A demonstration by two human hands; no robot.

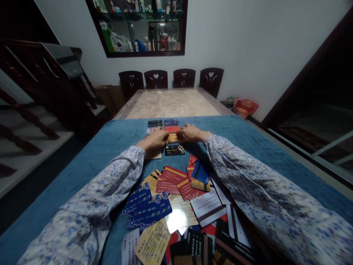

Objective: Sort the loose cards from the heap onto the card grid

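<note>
Both my arms, in floral sleeves, reach forward over a blue cloth [110, 147]. My left hand [154, 140] and my right hand [191, 133] meet over a yellow-orange card [172, 138], fingers curled and pinching its two ends. Around it cards lie in a grid: a red card [172, 128], a dark blue card [171, 122], a black card [154, 123], a black VIP card [174, 149] and a tan card [153, 154] under my left wrist. A loose heap of several red, blue, yellow, white and black cards [176, 206] lies between my forearms.
Beyond the cloth the marble table top [171, 103] runs to four dark chairs [171, 79] at the wall. A glass cabinet [143, 27] hangs above. A wooden staircase [41, 95] is on the left, red bags [245, 107] on the floor at right.
</note>
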